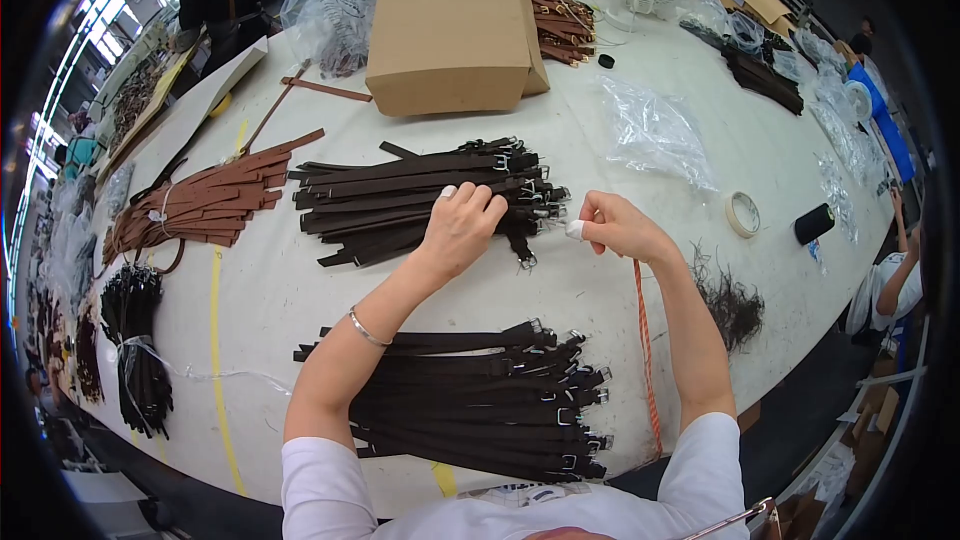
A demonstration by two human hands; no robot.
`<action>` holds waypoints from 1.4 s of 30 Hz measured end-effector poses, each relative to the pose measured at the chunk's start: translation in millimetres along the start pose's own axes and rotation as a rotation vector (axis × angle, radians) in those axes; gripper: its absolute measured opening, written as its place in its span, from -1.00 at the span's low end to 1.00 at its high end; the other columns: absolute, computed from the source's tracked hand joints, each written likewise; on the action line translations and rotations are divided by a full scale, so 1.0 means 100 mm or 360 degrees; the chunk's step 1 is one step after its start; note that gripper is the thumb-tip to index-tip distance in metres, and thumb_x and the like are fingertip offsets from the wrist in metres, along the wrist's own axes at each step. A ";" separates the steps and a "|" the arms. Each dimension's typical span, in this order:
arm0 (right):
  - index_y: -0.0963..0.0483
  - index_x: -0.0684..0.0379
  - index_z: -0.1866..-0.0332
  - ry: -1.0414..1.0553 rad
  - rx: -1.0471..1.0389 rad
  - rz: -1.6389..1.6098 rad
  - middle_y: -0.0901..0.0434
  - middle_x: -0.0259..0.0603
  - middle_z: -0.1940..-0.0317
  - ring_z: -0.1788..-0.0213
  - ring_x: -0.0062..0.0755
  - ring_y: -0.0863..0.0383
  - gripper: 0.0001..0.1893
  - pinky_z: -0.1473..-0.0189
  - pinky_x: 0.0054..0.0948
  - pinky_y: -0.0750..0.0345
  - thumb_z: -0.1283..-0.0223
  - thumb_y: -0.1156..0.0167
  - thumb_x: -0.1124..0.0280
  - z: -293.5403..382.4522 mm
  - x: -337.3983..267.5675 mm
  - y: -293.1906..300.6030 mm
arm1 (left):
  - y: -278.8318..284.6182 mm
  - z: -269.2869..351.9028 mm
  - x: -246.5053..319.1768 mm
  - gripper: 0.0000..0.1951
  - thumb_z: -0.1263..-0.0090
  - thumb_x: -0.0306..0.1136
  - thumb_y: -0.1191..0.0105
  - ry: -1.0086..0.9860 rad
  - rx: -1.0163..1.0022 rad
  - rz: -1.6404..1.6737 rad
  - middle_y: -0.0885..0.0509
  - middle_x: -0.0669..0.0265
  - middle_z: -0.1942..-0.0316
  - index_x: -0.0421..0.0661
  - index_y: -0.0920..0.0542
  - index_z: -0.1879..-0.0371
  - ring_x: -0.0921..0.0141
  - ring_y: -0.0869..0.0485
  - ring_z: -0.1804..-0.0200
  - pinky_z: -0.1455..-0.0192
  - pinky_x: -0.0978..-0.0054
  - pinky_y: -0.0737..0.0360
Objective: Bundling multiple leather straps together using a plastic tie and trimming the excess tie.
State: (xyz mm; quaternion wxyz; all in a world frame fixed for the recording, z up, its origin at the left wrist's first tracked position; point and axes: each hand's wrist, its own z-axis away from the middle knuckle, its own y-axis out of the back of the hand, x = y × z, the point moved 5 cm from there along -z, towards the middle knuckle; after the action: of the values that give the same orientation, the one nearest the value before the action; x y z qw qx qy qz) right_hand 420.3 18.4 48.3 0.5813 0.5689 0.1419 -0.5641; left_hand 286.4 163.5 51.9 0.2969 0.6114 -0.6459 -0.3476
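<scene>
My left hand (463,229) rests on a pile of dark straps with metal buckles (375,195), its fingers curled over them; whether it grips one cannot be told. Just right of the buckle ends is my right hand (611,225), thumb and fingers pinched near loose thread ends, with a white cover on one fingertip. What it pinches is too small to tell. A second pile of dark buckled straps (480,390) lies nearer my body. An orange cord (643,345) runs down from below my right wrist.
A cardboard box (450,22) stands behind the straps. Brown straps (202,202) and a tied black bundle (136,349) lie left. To the right are a plastic bag (656,127), a tape roll (742,214), a black thread spool (814,224) and a thread heap (731,307). A person (217,0) stands far left.
</scene>
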 end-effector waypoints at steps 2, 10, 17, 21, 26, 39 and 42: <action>-0.32 0.16 0.44 0.0042 0.0045 -0.0074 -0.41 -0.37 0.74 0.75 -0.73 -0.22 -0.73 0.73 -0.65 -0.09 -0.05 -0.18 0.21 0.04 -0.02 0.06 | 0.04 0.05 0.07 -0.93 0.06 -0.49 -0.01 -0.0199 0.0149 -0.0069 -0.38 0.32 0.53 -0.10 -0.41 0.62 0.36 -0.39 0.39 0.34 0.44 -0.33; -0.34 0.21 0.43 -0.0146 -0.0302 0.0081 -0.43 -0.34 0.73 0.72 -0.69 -0.29 -0.73 0.72 -0.64 -0.16 -0.06 -0.17 0.21 0.04 -0.06 -0.23 | 0.00 0.55 0.37 -0.91 0.00 -0.42 0.00 -0.0279 0.0050 0.0064 -0.42 0.31 0.55 -0.12 -0.41 0.56 0.39 -0.41 0.47 0.43 0.45 -0.35; -0.35 0.23 0.43 -0.0112 -0.0339 0.0190 -0.45 -0.32 0.71 0.69 -0.66 -0.35 -0.69 0.70 -0.63 -0.24 -0.05 -0.20 0.18 -0.03 -0.02 -0.55 | 0.04 0.59 0.41 -0.90 -0.01 -0.41 0.00 -0.0285 0.0094 0.0086 -0.45 0.31 0.53 -0.13 -0.44 0.52 0.43 -0.45 0.48 0.49 0.51 -0.36; -0.34 0.22 0.45 -0.0141 -0.0342 -0.0014 -0.44 -0.32 0.71 0.70 -0.65 -0.35 -0.67 0.71 -0.63 -0.24 -0.05 -0.21 0.16 0.02 -0.09 -0.63 | 0.08 0.63 0.45 -0.86 -0.01 -0.40 -0.02 -0.0268 0.0067 0.0080 -0.42 0.35 0.57 -0.11 -0.49 0.43 0.45 -0.42 0.53 0.53 0.52 -0.33; -0.33 0.21 0.46 -0.0173 -0.0389 -0.0094 -0.42 -0.33 0.72 0.70 -0.66 -0.32 -0.67 0.70 -0.62 -0.23 -0.06 -0.21 0.16 0.02 -0.01 -0.69 | 0.10 0.70 0.54 -0.75 -0.01 -0.38 -0.03 -0.0291 -0.0096 0.0038 -0.52 0.34 0.46 -0.07 -0.55 0.27 0.48 -0.47 0.52 0.56 0.55 -0.33; -0.33 0.24 0.46 -0.0087 -0.0373 0.0229 -0.41 -0.33 0.69 0.65 -0.59 -0.37 -0.70 0.61 -0.54 -0.29 -0.07 -0.19 0.22 0.26 0.23 -0.44 | 0.12 0.76 0.57 -0.82 -0.01 -0.39 -0.11 -0.0252 -0.0233 0.0533 -0.37 0.42 0.57 -0.08 -0.49 0.39 0.45 -0.43 0.48 0.52 0.50 -0.37; -0.34 0.26 0.45 -0.0072 -0.0398 0.0374 -0.44 -0.27 0.69 0.64 -0.50 -0.43 -0.73 0.60 -0.47 -0.33 -0.03 -0.18 0.26 0.34 0.17 -0.48 | 0.14 0.75 0.61 -0.82 -0.02 -0.38 -0.13 -0.0298 -0.0261 0.0516 -0.38 0.41 0.55 -0.08 -0.47 0.41 0.44 -0.44 0.45 0.50 0.49 -0.38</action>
State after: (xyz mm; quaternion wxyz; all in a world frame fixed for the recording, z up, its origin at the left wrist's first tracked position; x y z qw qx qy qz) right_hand 370.2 -4.1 20.8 0.7126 0.4920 0.1304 -0.4828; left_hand 212.9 109.8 16.6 0.3364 0.4382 -0.7302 -0.4021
